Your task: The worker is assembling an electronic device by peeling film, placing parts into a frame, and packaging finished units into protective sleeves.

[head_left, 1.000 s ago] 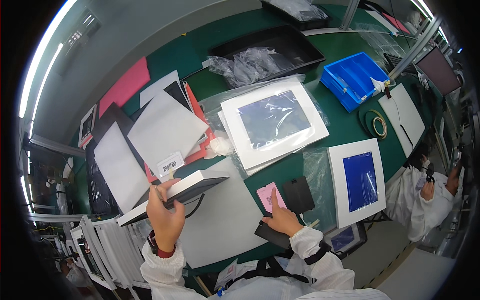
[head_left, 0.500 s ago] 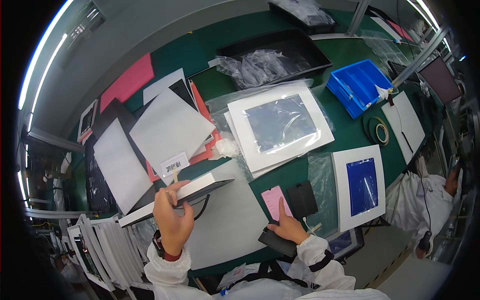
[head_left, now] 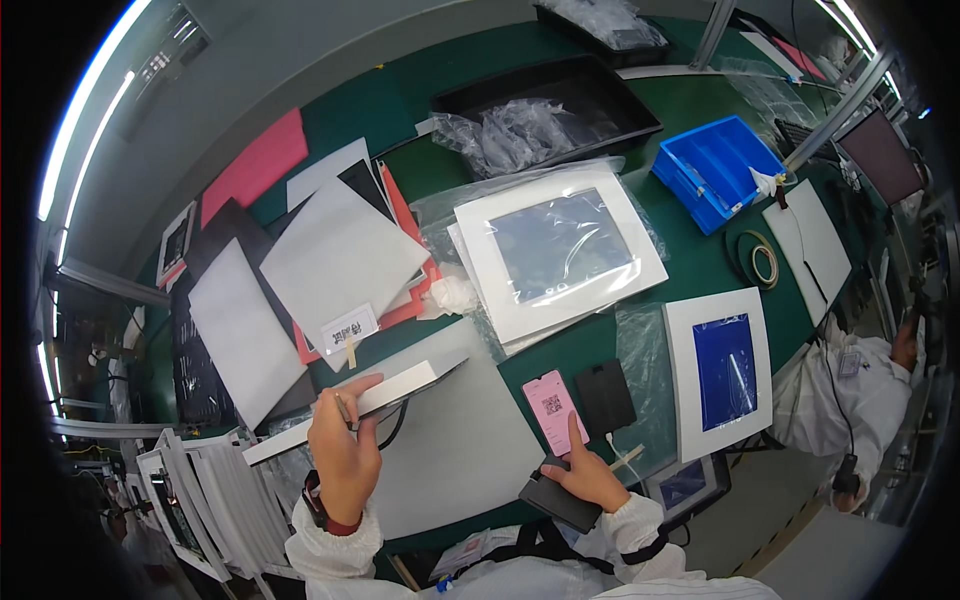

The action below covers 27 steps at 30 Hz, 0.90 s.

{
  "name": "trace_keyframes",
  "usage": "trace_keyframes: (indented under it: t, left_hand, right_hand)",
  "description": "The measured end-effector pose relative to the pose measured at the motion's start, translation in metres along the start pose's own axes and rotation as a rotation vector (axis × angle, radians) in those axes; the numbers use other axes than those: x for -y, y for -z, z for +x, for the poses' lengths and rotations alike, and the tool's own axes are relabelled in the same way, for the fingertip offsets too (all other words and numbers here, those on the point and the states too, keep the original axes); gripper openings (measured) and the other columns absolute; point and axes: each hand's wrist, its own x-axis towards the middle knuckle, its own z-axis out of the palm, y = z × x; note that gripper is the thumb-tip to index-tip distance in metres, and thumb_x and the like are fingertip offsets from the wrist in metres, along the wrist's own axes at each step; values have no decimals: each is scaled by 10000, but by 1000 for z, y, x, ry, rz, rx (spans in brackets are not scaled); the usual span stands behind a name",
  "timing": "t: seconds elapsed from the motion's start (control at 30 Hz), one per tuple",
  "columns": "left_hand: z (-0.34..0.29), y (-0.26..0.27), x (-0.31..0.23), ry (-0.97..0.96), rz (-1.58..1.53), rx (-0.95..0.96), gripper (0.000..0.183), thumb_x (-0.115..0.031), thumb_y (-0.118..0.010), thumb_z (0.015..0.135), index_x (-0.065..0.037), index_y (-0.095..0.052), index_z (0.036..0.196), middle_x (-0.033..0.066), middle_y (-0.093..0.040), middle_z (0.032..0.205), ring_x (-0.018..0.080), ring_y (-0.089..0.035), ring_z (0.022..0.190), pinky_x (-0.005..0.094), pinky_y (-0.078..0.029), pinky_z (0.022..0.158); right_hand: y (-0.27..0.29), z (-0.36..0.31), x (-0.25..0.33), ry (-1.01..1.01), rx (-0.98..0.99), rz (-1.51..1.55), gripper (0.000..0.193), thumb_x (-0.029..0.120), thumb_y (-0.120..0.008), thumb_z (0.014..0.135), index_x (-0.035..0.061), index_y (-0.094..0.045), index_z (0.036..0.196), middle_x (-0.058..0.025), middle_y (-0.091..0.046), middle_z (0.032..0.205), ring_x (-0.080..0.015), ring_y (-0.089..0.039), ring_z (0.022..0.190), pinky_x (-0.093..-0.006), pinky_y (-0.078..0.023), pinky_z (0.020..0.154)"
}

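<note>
My left hand [head_left: 342,455] is closed on the edge of a white-framed flat panel [head_left: 405,388], which stands tilted on edge, its broad faces mostly hidden. A short black cable [head_left: 398,425] hangs under it beside my fingers. My right hand [head_left: 590,478] grips a black rectangular device [head_left: 560,497], with the thumb along its top. Its index finger stretches to the lower edge of a phone [head_left: 552,408] lying on the table, whose pink screen shows a square code. Close by lies a black box-shaped item [head_left: 606,396] with a white cable end.
Beneath the panel lies a white sheet [head_left: 450,450]. Film-covered white frames [head_left: 640,255] and a blue-screened frame [head_left: 680,350] lie farther right. Stacked foam sheets [head_left: 340,250], a black tray [head_left: 610,110] and a blue bin [head_left: 690,190] stand beyond. A co-worker's sleeve [head_left: 840,400] is at right.
The phone's screen has switched from lines of text to a square code. My right hand and the black device have shifted slightly right and nearer. The panel in my left hand has tilted slightly.
</note>
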Motion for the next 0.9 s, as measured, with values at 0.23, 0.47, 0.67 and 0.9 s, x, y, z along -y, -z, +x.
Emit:
trace_keyframes:
  t: [0.23, 0.47, 0.67, 0.9]
  left_hand:
    - [-33, 9, -24, 96, 115, 192, 373, 147, -630, 635, -19, -334, 790, 152, -662, 1003, 395, -500, 669, 343, -423, 600]
    - [-76, -3, -34, 87, 149, 348, 397, 38, -713, 580, -28, -460, 879, 108, -642, 845, 353, -585, 686, 369, -460, 601]
    - [-95, -19, -39, 87, 146, 246, 358, 48, -672, 559, 2, -432, 821, 136, -654, 823, 336, -561, 640, 342, -456, 607]
    - [-114, -29, -32, 102, 139, 189, 371, 48, -672, 539, 5, -473, 849, 123, -623, 788, 283, -550, 630, 316, -444, 604]
  right_hand:
    - [3, -50, -24, -123, 9, 301, 1014, 346, -685, 814, 93, 25, 1492, -365, -483, 1232, -421, -580, 1056, -415, -463, 882]
    - [5, -54, -29, 27, 324, 632, 947, 306, -699, 819, 139, -67, 1504, -268, -318, 1438, -344, -518, 1173, -374, -418, 958]
    - [-78, 10, 54, 404, 625, 339, 962, 350, -701, 757, 48, -141, 1479, -247, -335, 1432, -325, -463, 1227, -357, -379, 995]
    - [-120, -15, 99, 596, 984, 218, 628, 277, -678, 722, 62, -483, 1279, -170, -514, 1271, -290, -471, 1173, -347, -328, 1000]
